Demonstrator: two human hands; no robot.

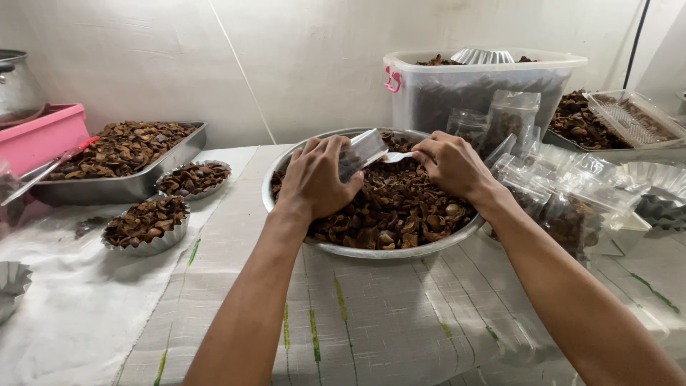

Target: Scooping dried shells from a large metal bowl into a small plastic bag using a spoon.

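Note:
A wide metal bowl (371, 250) full of dark brown dried pieces stands in the middle of the table. My left hand (318, 177) is over the bowl, gripping a small clear plastic bag (362, 150) that is tilted with its mouth toward the right. My right hand (450, 163) holds a white plastic spoon (394, 156) whose tip points into the bag's opening. Both hands hover just above the brown pieces.
Filled clear bags (564, 200) lie piled at the right. A clear plastic tub (471, 89) stands behind the bowl. At left are a metal tray (118, 187) of brown pieces, two fluted foil cups (146, 223), a pink box (39, 136) and a pot (16, 86).

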